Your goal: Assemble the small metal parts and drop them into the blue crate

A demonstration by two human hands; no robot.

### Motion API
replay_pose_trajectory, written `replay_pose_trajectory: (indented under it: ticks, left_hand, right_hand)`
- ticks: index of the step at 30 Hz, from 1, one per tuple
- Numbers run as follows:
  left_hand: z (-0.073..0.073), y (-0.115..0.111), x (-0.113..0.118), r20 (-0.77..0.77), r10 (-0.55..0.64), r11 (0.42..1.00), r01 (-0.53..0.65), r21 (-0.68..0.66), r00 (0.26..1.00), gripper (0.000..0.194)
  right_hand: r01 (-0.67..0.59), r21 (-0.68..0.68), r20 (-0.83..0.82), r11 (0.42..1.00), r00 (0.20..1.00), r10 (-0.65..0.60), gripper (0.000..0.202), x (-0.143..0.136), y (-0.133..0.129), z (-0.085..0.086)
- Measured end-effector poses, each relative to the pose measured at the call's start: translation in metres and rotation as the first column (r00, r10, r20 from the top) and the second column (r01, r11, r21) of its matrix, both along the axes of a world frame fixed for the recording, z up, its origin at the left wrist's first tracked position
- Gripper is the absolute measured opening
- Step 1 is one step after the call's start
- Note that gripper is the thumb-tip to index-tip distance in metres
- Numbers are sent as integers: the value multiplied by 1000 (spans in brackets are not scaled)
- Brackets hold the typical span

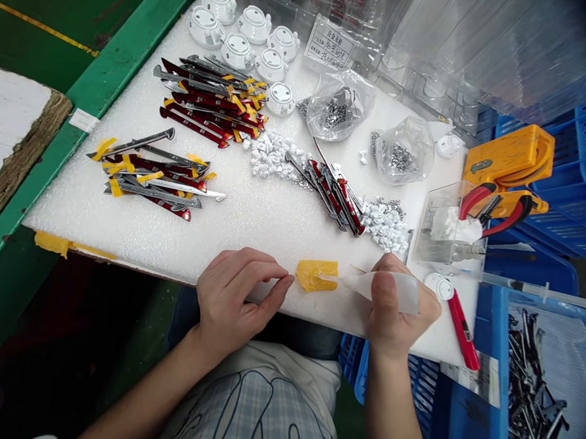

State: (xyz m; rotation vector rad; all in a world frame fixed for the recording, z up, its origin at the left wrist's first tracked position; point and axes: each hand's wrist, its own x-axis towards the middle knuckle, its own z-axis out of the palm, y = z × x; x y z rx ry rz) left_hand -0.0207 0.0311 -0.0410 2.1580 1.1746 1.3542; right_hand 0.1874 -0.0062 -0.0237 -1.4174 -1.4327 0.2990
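Note:
My right hand [402,312] is wrapped round a translucent white squeeze bottle [405,292], which lies tilted with its thin nozzle pointing left. The nozzle tip reaches over a piece of yellow tape [313,284] stuck on the white foam sheet near its front edge. Glossy, wet-looking streaks show on the tape. Just left of it, my left hand [241,299] has thumb and forefinger pinched together; anything between them is too small to make out. Beyond the hands lies a bundle of red and grey blade-shaped parts [335,197], beside small white pieces [386,225].
More blade parts with yellow tape lie in piles [151,178] at the left. White round parts [254,24] and bags of small metal pieces [340,106] stand at the back. On the right are a clear box [445,235] with pliers, a red cutter [462,329] and a blue crate [500,364].

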Motion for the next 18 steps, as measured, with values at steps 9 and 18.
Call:
replay_pose_trajectory:
  ticks: [9, 18]
  left_hand:
    - [-1, 0, 0, 5, -9, 1000, 9, 6, 1000, 16]
    - [0, 0, -1, 1, -7, 1000, 7, 5, 1000, 15]
  right_hand:
    - [2, -1, 0, 1000, 1000, -2, 52, 0, -1, 0]
    - [5, 1, -1, 1000, 1000, -5, 52, 0, 0, -1]
